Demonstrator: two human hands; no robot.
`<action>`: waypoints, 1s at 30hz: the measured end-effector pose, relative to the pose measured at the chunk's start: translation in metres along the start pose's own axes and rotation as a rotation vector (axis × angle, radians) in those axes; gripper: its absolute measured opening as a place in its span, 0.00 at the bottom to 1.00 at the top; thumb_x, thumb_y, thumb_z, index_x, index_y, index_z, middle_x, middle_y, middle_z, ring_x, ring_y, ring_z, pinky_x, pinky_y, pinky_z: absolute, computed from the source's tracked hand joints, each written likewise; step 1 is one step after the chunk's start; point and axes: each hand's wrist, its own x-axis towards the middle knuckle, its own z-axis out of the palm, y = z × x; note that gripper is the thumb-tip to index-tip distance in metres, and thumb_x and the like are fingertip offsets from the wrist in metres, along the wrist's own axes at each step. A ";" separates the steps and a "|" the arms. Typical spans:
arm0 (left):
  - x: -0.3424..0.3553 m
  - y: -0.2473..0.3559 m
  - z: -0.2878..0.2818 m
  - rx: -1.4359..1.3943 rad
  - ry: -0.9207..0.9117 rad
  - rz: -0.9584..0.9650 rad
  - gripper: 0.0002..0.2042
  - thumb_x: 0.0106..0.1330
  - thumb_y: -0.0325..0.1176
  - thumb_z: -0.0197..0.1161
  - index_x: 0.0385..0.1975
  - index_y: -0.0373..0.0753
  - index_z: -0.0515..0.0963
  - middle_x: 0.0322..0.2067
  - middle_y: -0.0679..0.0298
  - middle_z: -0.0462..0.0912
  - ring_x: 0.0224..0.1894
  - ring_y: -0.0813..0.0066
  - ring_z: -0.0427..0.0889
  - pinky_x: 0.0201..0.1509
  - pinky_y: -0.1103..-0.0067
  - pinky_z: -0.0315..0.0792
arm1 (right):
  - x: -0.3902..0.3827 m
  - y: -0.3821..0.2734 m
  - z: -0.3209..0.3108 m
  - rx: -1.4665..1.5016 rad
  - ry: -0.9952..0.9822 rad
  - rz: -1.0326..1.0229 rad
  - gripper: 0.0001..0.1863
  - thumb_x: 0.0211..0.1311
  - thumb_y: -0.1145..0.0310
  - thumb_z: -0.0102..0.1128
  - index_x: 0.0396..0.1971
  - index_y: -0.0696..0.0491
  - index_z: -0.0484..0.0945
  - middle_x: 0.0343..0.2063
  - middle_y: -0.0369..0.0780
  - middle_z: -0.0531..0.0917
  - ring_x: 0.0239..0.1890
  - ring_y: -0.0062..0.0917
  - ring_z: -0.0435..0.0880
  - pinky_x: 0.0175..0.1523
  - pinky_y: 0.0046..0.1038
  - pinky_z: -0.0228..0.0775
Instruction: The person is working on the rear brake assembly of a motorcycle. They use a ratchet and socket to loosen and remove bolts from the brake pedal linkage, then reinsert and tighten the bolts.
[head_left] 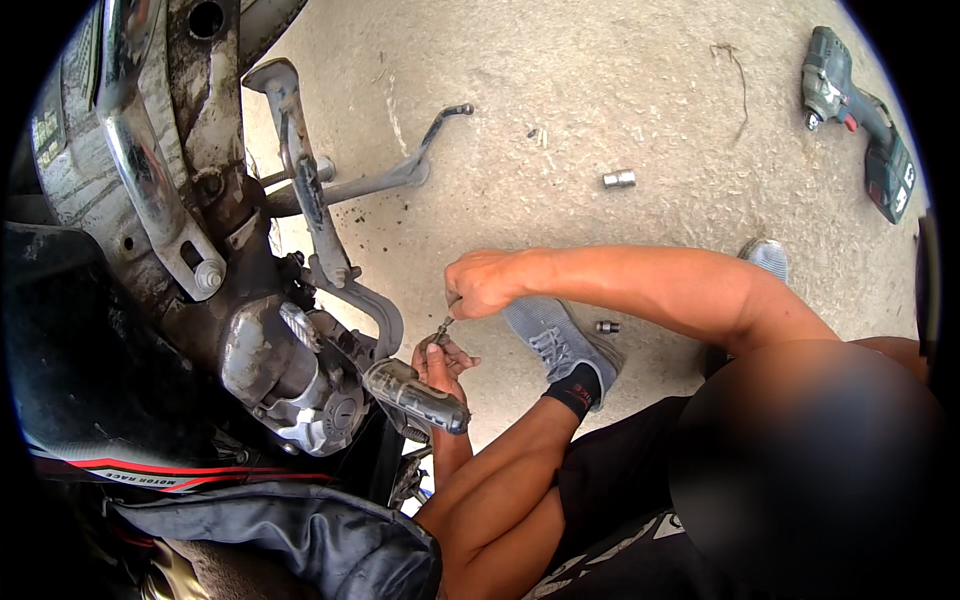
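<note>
Beside the motorcycle [285, 375], both my hands meet over the ground at a small, grimy metal piece [442, 332]. My left hand [440, 366] holds it from below with the fingertips, palm partly turned up. From above, my right hand [482, 284] is closed with its fingers pinched at the upper end of the piece. Whether that end is a separate thin tool or part of the same piece is too small to tell. A rubber-covered footpeg [418, 396] juts out just in front of my left wrist and hides part of the forearm.
A cordless impact wrench [858, 120] lies on the concrete at the far right. One silver socket [619, 179] lies beyond my right forearm, another socket [607, 327] beside my shoe [560, 340]. The motorcycle's stand [400, 175] sticks out at the left. A twig [742, 85] lies farther off.
</note>
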 end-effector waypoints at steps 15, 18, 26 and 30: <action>-0.003 0.010 0.004 0.035 -0.065 -0.004 0.11 0.73 0.36 0.47 0.40 0.35 0.71 0.28 0.62 0.75 0.23 0.76 0.75 0.31 0.72 0.79 | 0.012 0.012 0.003 0.161 -0.012 0.006 0.17 0.50 0.61 0.60 0.34 0.59 0.81 0.29 0.46 0.83 0.35 0.37 0.82 0.38 0.37 0.71; -0.004 0.015 0.011 -0.023 -0.049 -0.006 0.11 0.73 0.37 0.47 0.40 0.35 0.71 0.28 0.62 0.75 0.23 0.76 0.75 0.32 0.72 0.79 | 0.015 0.022 0.002 0.493 -0.026 0.124 0.19 0.48 0.65 0.63 0.37 0.64 0.77 0.27 0.45 0.81 0.32 0.31 0.81 0.33 0.32 0.71; -0.015 0.033 0.019 0.013 -0.024 -0.092 0.13 0.71 0.37 0.52 0.46 0.33 0.71 0.31 0.62 0.75 0.25 0.75 0.76 0.34 0.71 0.80 | 0.020 0.024 -0.009 1.091 0.101 0.108 0.21 0.51 0.73 0.69 0.42 0.68 0.72 0.28 0.43 0.79 0.27 0.24 0.80 0.31 0.23 0.74; -0.021 0.034 0.024 0.063 -0.168 -0.183 0.13 0.69 0.35 0.55 0.46 0.31 0.72 0.33 0.60 0.76 0.27 0.75 0.77 0.37 0.70 0.80 | 0.033 0.028 -0.007 1.199 0.276 0.129 0.16 0.59 0.72 0.64 0.42 0.67 0.74 0.31 0.42 0.79 0.27 0.27 0.80 0.34 0.23 0.78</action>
